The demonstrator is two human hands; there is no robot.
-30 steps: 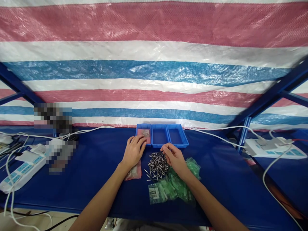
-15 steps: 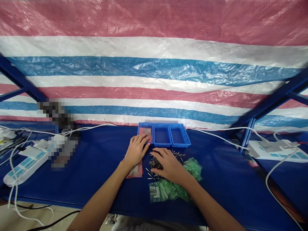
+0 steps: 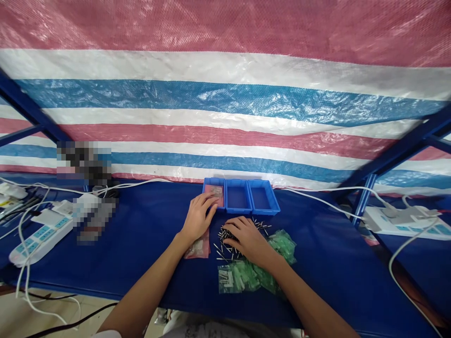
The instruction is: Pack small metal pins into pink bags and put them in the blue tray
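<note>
Metal pins [image 3: 225, 244], a loose heap just below frame centre on the blue bench cloth [image 3: 148, 244], lie under your right hand [image 3: 248, 237], fingers curled over them, hold not discernible; open cloth spreads left and right. Your left hand [image 3: 197, 218] rests flat, holding nothing, fingertips at the left compartment of the blue tray [image 3: 241, 197], over a pink bag [image 3: 199, 249]; green bags [image 3: 253, 274] crowd the heap's lower right. Pins point every way; no common axis.
</note>
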